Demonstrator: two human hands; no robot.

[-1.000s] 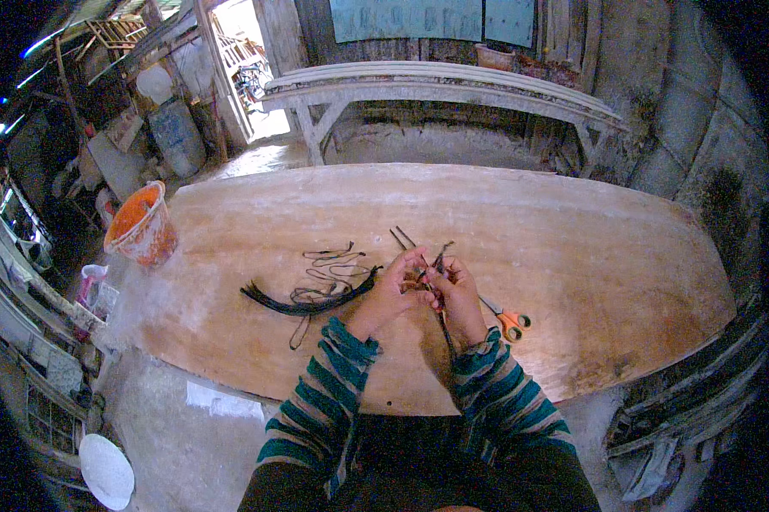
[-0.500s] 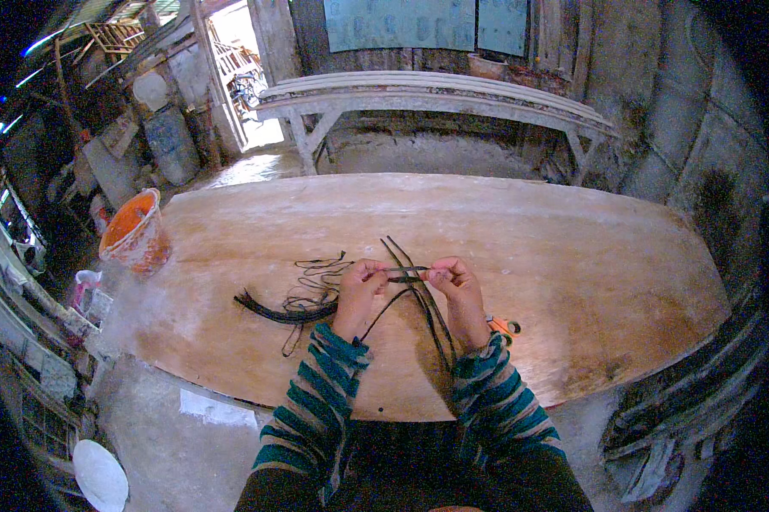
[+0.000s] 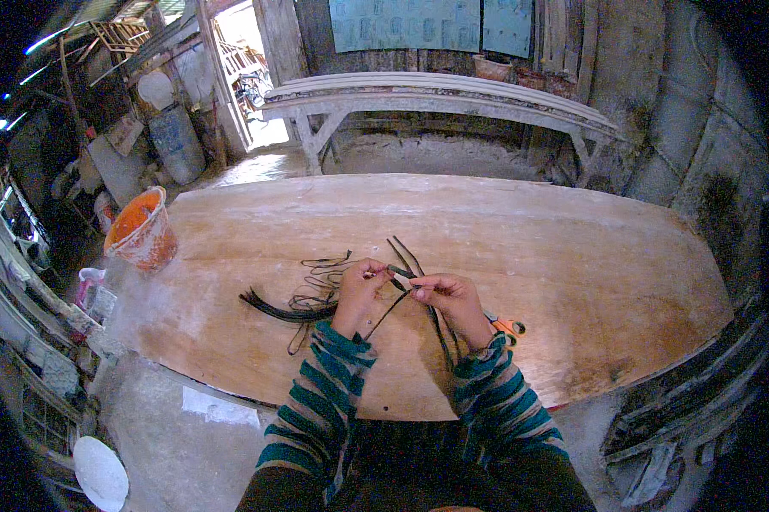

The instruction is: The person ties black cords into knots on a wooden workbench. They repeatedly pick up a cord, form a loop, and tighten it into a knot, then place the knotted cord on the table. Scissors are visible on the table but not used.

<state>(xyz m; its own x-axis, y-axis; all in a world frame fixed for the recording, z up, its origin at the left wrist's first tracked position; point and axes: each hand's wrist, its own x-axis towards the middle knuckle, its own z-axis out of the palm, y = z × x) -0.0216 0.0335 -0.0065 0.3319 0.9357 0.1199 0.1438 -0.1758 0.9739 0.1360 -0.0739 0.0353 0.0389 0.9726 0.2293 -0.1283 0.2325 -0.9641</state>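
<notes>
Over the middle of the wooden table (image 3: 610, 282), my left hand (image 3: 359, 294) pinches a dark cord (image 3: 399, 272) between thumb and fingers. Close beside it, my right hand (image 3: 451, 301) is closed in a pinch on the same cord, near where strands cross. Long black strands (image 3: 438, 328) run under my right hand toward the near table edge, their far ends sticking out beyond the fingers. A bundle of black cords (image 3: 273, 312) lies left of my left hand, next to loose loops of thin cord (image 3: 316, 282). Scissors with orange handles (image 3: 512, 327) lie partly hidden behind my right wrist.
An orange bucket (image 3: 150, 239) smeared with white stands at the table's left end. Behind the table runs a long whitish bench (image 3: 435, 96). A blue drum (image 3: 177, 143) stands by the bright doorway. A white round object (image 3: 101, 474) is low at the left.
My right hand has turned and moved slightly down and left, its fingers now pointing toward my left hand. The cord stretched between the hands is now tilted and shorter.
</notes>
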